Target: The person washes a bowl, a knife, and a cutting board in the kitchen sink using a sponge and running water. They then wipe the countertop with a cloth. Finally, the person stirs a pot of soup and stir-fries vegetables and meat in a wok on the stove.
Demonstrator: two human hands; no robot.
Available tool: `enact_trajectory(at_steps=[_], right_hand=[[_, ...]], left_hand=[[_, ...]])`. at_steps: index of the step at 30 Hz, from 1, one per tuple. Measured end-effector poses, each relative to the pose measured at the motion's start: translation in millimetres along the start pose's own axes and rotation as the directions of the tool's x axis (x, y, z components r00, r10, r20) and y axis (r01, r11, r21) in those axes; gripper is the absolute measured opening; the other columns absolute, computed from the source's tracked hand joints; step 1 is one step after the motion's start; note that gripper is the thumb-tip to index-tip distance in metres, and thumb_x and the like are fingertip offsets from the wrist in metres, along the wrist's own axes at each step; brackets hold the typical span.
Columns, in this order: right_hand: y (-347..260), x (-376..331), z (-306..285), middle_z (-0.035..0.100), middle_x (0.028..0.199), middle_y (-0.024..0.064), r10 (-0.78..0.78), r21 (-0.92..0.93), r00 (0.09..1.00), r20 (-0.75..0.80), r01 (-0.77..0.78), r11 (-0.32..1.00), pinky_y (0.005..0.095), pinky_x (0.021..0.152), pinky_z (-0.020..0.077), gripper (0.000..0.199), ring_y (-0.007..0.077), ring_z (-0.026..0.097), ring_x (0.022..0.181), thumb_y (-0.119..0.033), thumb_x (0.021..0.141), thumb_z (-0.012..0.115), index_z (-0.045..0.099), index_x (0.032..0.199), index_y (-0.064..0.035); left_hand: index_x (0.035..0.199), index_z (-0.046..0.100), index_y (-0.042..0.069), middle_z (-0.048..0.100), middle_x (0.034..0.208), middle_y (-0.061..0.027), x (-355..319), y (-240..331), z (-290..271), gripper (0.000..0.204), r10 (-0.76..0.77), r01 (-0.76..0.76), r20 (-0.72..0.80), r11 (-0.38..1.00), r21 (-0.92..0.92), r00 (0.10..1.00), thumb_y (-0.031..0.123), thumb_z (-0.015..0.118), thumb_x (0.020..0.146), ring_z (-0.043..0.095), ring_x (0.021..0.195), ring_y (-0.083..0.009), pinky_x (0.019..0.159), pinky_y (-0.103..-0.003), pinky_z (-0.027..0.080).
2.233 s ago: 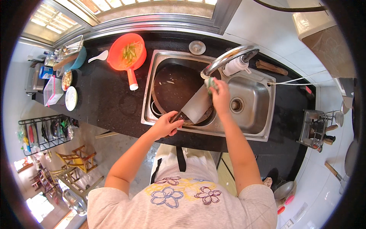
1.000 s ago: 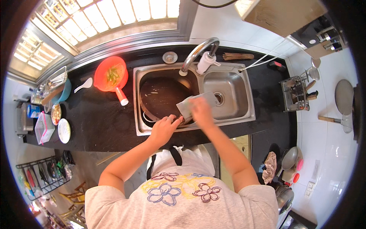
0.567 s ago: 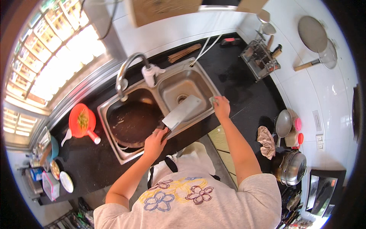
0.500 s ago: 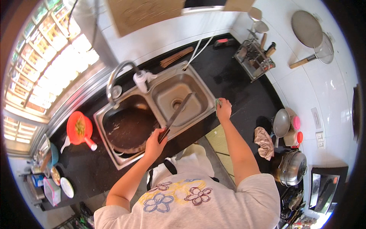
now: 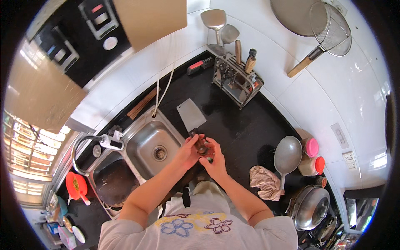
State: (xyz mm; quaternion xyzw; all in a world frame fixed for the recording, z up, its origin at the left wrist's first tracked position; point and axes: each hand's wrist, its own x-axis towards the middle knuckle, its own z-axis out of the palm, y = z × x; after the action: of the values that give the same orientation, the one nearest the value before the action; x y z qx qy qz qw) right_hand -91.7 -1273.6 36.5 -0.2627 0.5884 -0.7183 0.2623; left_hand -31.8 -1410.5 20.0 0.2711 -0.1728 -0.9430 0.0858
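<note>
A cleaver (image 5: 192, 115) with a broad grey blade points away from me over the black counter, just right of the sink. My left hand (image 5: 188, 153) is closed around its dark handle (image 5: 200, 146). Against the handle's near end, my right hand (image 5: 215, 160) is closed with its fingers curled. A bit of a green scrubbing pad shows between the right thumb and fingers; most of it is hidden. The steel double sink (image 5: 132, 163) lies to the left of my hands, and a large dark wok (image 5: 114, 179) fills its left basin.
A white-and-chrome faucet (image 5: 111, 141) stands behind the sink. A wire knife rack (image 5: 237, 81) sits at the back corner. On the right are a crumpled cloth (image 5: 266, 182), a grey ladle (image 5: 287, 155) and a steel pot (image 5: 312, 208). An orange strainer (image 5: 76, 186) rests far left.
The cleaver has moved right, from over the sink to over the counter, and its flat side now shows. My right hand has come in to the handle. The view has swung right.
</note>
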Motion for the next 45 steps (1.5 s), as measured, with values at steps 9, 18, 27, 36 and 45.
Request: enact_trajectory(at_steps=[9, 18, 27, 36, 45], right_hand=[[-70.1, 108.2, -95.2, 0.063, 0.109, 0.0066, -0.375, -0.286, 0.848, -0.374, 0.279, 0.917, 0.0288, 0.087, 0.0489, 0.032, 0.0155, 0.062, 0.098, 0.001, 0.085, 0.070, 0.062, 0.117, -0.0003], [-126.0, 178.5, -174.3, 0.067, 0.099, 0.0082, -0.507, -0.661, 0.847, -0.160, 0.289, 0.692, 0.0278, 0.084, 0.0504, 0.024, 0.0165, 0.065, 0.092, -0.001, 0.085, 0.071, 0.066, 0.108, -0.0014], [-155.5, 198.5, -179.6, 0.068, 0.097, 0.0096, -0.419, -0.689, 0.901, -0.112, 0.234, 0.686, 0.0284, 0.082, 0.0517, 0.021, 0.0168, 0.066, 0.089, -0.002, 0.084, 0.070, 0.068, 0.105, -0.0009], [-180.2, 222.1, -171.1, 0.069, 0.082, 0.0111, -0.419, -0.770, 0.908, -0.029, 0.247, 0.589, 0.0308, 0.073, 0.0536, 0.025, 0.0199, 0.069, 0.078, -0.009, 0.083, 0.072, 0.063, 0.107, -0.0023], [-115.9, 300.7, -136.2, 0.069, 0.085, 0.0199, -0.511, -0.916, 0.857, -0.075, 0.143, 0.375, 0.0459, 0.068, 0.0523, 0.037, 0.0397, 0.068, 0.079, -0.022, 0.086, 0.071, 0.051, 0.115, -0.0086]], left_hand=[[0.121, 0.051, 0.012, 0.058, 0.109, 0.0009, 104.2, -18.4, 165.9, 0.030, 0.078, -0.186, 0.340, 0.936, 0.300, 0.937, 0.024, 0.064, 0.096, 0.056, 0.105, -0.0125, 0.093, -0.034, 0.044], [0.127, 0.054, 0.011, 0.059, 0.116, -0.0004, 167.2, -8.6, 242.6, 0.049, 0.020, -0.116, 0.235, 0.909, 0.399, 0.972, 0.031, 0.075, 0.087, 0.054, 0.110, -0.0131, 0.097, -0.034, 0.036], [0.099, 0.063, 0.017, 0.061, 0.094, 0.0070, 183.8, -12.2, 251.2, 0.016, 0.004, -0.060, 0.269, 0.978, 0.202, 0.963, 0.028, 0.071, 0.091, 0.056, 0.093, -0.0054, 0.083, -0.023, 0.040], [0.089, 0.064, 0.014, 0.062, 0.082, 0.0044, 190.2, -9.7, 266.3, 0.015, -0.008, 0.025, 0.215, 0.997, -0.078, 0.977, 0.026, 0.071, 0.091, 0.056, 0.073, -0.0070, 0.064, -0.020, 0.044], [0.096, 0.060, 0.007, 0.054, 0.078, 0.0005, 234.2, 20.2, 239.6, 0.013, 0.051, -0.007, 0.191, 0.974, -0.226, 0.980, 0.019, 0.055, 0.100, 0.048, 0.067, -0.0113, 0.061, -0.026, 0.043]])
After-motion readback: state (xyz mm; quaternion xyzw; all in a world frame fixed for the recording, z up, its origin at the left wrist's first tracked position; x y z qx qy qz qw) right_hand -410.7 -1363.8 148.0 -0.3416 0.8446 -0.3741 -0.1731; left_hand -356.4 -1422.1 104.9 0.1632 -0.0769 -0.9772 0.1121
